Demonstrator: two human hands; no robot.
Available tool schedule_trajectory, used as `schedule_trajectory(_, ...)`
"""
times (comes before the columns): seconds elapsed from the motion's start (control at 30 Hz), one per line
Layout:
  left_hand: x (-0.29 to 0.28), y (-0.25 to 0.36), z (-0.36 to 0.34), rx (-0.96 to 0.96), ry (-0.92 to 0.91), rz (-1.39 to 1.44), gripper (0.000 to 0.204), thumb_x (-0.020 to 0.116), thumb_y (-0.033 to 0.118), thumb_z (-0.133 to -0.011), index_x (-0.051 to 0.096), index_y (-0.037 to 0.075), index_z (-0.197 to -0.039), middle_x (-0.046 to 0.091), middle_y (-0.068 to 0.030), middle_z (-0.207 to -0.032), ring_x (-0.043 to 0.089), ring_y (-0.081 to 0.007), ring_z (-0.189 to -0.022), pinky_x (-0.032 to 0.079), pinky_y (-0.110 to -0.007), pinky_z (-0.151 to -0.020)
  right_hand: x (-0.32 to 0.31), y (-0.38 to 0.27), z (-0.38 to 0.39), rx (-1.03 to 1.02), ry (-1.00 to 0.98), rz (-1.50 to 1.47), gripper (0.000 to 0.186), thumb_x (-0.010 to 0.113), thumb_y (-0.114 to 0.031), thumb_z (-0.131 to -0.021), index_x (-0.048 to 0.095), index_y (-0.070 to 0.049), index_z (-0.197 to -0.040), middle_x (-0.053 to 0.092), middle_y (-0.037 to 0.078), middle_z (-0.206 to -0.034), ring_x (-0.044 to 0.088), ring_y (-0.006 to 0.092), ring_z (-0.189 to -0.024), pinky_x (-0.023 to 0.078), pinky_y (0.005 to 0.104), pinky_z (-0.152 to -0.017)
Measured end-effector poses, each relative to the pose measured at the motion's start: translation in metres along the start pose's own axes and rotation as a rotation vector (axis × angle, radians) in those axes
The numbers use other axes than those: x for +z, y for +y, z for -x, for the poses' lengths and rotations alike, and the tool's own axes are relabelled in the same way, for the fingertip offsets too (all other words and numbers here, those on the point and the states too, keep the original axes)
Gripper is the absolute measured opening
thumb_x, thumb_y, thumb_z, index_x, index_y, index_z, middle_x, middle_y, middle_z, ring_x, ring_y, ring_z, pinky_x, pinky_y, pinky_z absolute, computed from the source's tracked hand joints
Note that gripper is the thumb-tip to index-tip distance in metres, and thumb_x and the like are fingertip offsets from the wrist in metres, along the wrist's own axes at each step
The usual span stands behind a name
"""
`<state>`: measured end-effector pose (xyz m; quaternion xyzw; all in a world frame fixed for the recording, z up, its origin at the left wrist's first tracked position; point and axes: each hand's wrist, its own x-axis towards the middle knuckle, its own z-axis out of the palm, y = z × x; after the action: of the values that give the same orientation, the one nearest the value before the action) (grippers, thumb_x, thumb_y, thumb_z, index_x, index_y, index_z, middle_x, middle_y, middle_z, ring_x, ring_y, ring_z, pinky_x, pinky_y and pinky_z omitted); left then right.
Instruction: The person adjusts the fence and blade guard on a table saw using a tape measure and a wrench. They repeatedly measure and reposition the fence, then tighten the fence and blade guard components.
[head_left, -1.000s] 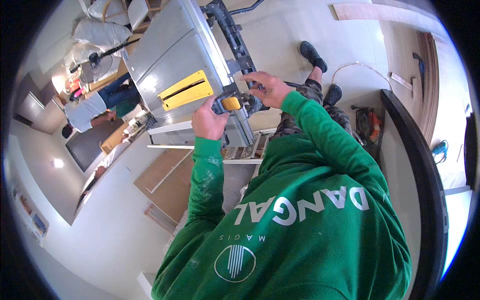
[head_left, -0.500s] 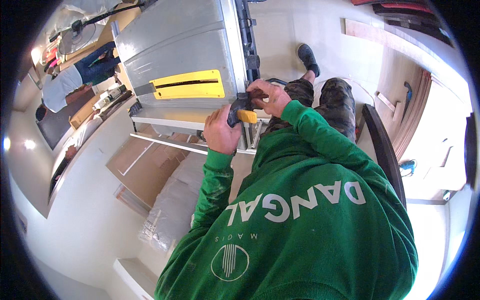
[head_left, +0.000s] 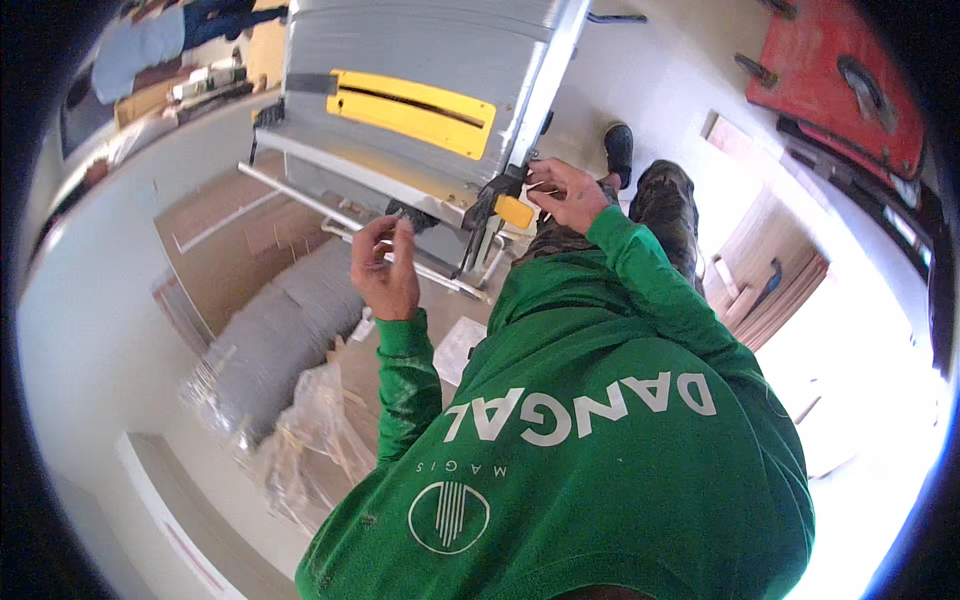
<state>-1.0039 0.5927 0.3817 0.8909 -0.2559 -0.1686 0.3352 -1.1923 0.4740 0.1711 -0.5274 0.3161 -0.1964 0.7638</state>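
A grey table saw top (head_left: 420,60) carries a slotted yellow insert (head_left: 410,110). At its near right corner is a black fence clamp (head_left: 490,200) with a yellow lever (head_left: 514,211) on a metal rail (head_left: 545,85). My right hand (head_left: 568,197) has its fingers closed at the clamp's black fitting, right of the lever. My left hand (head_left: 387,270) is left of the clamp, fingers loosely curled and apart, just below a dark knob (head_left: 418,217) under the table's front edge; whether the fingertips touch it is unclear.
Another person (head_left: 140,60) is at upper left beside a cluttered worktop. A red tool (head_left: 830,90) is at upper right. Grey wrapped bundles (head_left: 270,330) and cardboard (head_left: 200,250) lie below left. Boards (head_left: 780,300) stand at right, and my legs are behind the clamp.
My left hand has left the fence clamp and moved left and down. My right hand stays at the clamp. The view has shifted, bringing the red tool and more bundles into sight.
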Motion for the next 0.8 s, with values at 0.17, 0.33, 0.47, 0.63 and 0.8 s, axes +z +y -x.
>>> schedule_trajectory(0.17,-0.024,-0.048,0.023,-0.262,0.301,0.111,0.031,0.070,0.027,-0.094,0.062,0.002,-0.112,0.068,-0.0085,-0.093,0.064,-0.0158,-0.082,0.052,-0.031,-0.072,-0.007,-0.053,-0.010,0.155,-0.183,0.299,0.031,0.063,-0.033,-0.097,0.065,-0.002,-0.099,0.068,0.017,-0.084,0.071,0.0262,-0.081,0.055,0.0364,-0.074)
schedule_trajectory(0.33,0.016,-0.055,0.034,-0.610,0.096,0.788,0.037,0.063,0.036,-0.098,0.055,0.002,-0.110,0.066,-0.0128,-0.080,0.069,-0.0254,-0.072,0.057,-0.038,-0.064,0.018,-0.073,-0.012,0.536,-0.514,0.056,0.027,0.057,-0.030,-0.100,0.055,-0.003,-0.107,0.066,0.015,-0.073,0.066,0.0229,-0.057,0.050,0.0358,-0.049)
schedule_trajectory(0.47,0.038,-0.044,0.034,-0.586,0.201,0.745,0.039,0.063,0.039,-0.098,0.055,0.002,-0.108,0.065,-0.0125,-0.074,0.068,-0.0269,-0.062,0.057,-0.039,-0.056,0.025,-0.063,-0.008,0.544,-0.463,-0.012,0.020,0.054,-0.024,-0.102,0.046,-0.005,-0.100,0.056,0.007,-0.065,0.055,0.0174,-0.047,0.043,0.0338,-0.041)
schedule_trajectory(0.63,0.033,-0.030,0.030,-0.433,0.195,0.722,0.033,0.066,0.030,-0.096,0.055,-0.001,-0.095,0.065,-0.0122,-0.066,0.066,-0.0241,-0.052,0.051,-0.030,-0.046,0.023,-0.059,-0.005,0.368,-0.483,0.215,0.023,0.045,-0.025,-0.106,0.049,-0.004,-0.100,0.058,0.005,-0.069,0.056,0.0133,-0.051,0.047,0.0293,-0.048)
schedule_trajectory(0.8,0.024,-0.025,0.025,-0.489,0.148,0.753,0.033,0.070,0.030,-0.093,0.055,0.002,-0.095,0.066,-0.0122,-0.067,0.067,-0.0240,-0.053,0.052,-0.031,-0.047,0.029,-0.071,0.000,0.538,-0.413,0.092,0.027,0.051,-0.026,-0.101,0.050,0.001,-0.102,0.065,0.016,-0.073,0.065,0.0232,-0.053,0.052,0.0354,-0.045)
